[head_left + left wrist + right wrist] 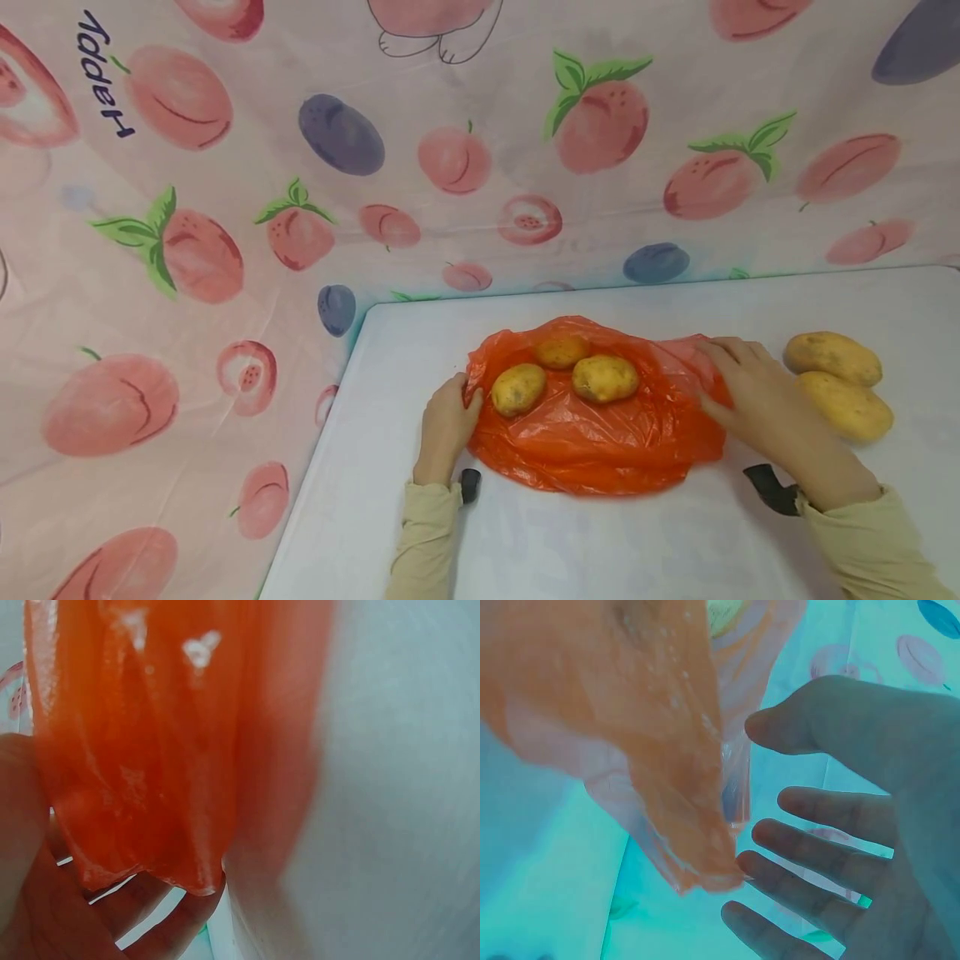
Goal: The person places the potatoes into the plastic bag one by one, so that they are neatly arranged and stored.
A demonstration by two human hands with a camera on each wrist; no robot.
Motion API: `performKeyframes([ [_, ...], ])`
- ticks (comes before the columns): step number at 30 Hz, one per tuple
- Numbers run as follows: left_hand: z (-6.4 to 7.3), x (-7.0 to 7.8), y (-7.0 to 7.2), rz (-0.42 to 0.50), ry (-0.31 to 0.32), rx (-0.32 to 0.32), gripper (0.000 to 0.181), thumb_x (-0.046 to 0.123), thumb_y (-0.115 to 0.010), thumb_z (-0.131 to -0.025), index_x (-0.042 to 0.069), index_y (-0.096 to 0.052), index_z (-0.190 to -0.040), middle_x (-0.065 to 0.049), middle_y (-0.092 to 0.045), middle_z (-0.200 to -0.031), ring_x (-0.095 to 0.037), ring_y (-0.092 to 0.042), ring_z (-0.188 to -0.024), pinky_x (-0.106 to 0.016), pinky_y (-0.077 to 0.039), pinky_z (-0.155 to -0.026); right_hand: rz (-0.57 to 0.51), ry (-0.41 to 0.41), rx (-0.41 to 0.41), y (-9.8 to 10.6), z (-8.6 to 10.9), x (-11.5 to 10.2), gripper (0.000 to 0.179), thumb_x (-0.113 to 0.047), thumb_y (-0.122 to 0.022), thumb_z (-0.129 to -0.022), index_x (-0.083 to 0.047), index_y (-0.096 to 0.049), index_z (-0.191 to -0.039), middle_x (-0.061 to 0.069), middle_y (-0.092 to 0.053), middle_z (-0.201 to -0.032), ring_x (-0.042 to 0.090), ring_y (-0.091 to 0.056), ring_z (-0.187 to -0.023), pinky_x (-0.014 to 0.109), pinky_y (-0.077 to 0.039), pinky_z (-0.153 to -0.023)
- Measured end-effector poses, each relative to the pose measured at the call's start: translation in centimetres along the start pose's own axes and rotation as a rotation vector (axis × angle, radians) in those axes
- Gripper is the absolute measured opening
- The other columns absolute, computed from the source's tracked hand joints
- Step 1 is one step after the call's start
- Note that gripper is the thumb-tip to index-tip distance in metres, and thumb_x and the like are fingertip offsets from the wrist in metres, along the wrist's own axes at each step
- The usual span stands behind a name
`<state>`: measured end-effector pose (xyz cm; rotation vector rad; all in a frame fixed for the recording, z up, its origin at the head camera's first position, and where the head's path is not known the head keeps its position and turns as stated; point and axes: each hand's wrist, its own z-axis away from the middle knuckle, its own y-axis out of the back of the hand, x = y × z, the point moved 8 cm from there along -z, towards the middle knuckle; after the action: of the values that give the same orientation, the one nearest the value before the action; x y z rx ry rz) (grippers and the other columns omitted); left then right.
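Note:
An orange-red plastic bag lies spread on the white table, with three potatoes on it. At the bag's left edge is my left hand, holding the film between thumb and fingers; the left wrist view has the fingers behind the crumpled film. My right hand is at the bag's right edge. Its fingers are spread and fairly straight in the right wrist view, fingertips right at the bag's hanging corner, with the thumb apart from them.
Two more potatoes lie side by side on the table, right of the bag and beyond my right forearm. A fruit-printed cloth hangs behind the table and along its left side.

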<state>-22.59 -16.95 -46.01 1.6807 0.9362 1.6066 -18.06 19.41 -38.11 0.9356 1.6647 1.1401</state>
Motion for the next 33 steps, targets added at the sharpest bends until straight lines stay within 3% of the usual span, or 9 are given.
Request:
performKeyframes([
  [5, 0.0, 0.0, 0.0, 0.006, -0.001, 0.001, 0.016, 0.024, -0.063, -0.097, 0.009, -0.062, -0.102, -0.002, -0.056, -0.079, -0.020, -0.053, -0.072, -0.031, -0.047, -0.067, 0.003, 0.028, 0.067, 0.7, 0.6, 0.9, 0.061, -0.017, -0.079, -0.079, 0.010, -0.053, -0.128, 0.031, -0.053, -0.124, 0.049, -0.049, -0.112, 0.065, -0.043, -0.092],
  [16, 0.0, -0.1, 0.1, 0.005, -0.004, 0.009, 0.016, 0.024, -0.063, -0.096, 0.009, -0.062, -0.102, -0.002, -0.057, -0.079, -0.020, -0.053, -0.072, -0.031, -0.047, -0.066, 0.027, 0.007, 0.063, 0.6, 1.7, 3.5, 0.062, -0.021, -0.080, -0.079, 0.010, -0.054, -0.126, 0.031, -0.053, -0.122, 0.049, -0.047, -0.114, 0.067, -0.041, -0.094],
  [20, 0.0, -0.1, 0.0, -0.001, -0.002, 0.009, 0.016, 0.024, -0.063, -0.097, 0.009, -0.062, -0.102, -0.002, -0.057, -0.079, -0.020, -0.053, -0.072, -0.031, -0.047, -0.066, 0.064, -0.035, 0.040, 0.4, 2.1, 4.5, 0.066, -0.024, -0.081, -0.078, 0.010, -0.053, -0.127, 0.031, -0.052, -0.123, 0.049, -0.047, -0.114, 0.068, -0.042, -0.092],
  [27, 0.0, -0.2, 0.0, 0.011, -0.004, 0.007, 0.015, 0.023, -0.063, -0.097, 0.009, -0.062, -0.101, -0.002, -0.056, -0.078, -0.020, -0.053, -0.072, -0.031, -0.046, -0.066, 0.068, -0.061, 0.075, 0.5, 2.8, 6.1, 0.058, -0.017, -0.079, -0.076, 0.010, -0.055, -0.123, 0.033, -0.051, -0.119, 0.050, -0.048, -0.108, 0.069, -0.044, -0.083],
  [33, 0.0, -0.2, 0.0, 0.021, -0.010, 0.008, 0.015, 0.023, -0.062, -0.097, 0.009, -0.062, -0.101, -0.002, -0.055, -0.078, -0.020, -0.053, -0.071, -0.031, -0.046, -0.065, 0.047, -0.090, 0.084, 0.4, 3.4, 7.6, 0.055, -0.013, -0.078, -0.077, 0.011, -0.054, -0.121, 0.034, -0.049, -0.122, 0.053, -0.046, -0.107, 0.070, -0.041, -0.087],
])
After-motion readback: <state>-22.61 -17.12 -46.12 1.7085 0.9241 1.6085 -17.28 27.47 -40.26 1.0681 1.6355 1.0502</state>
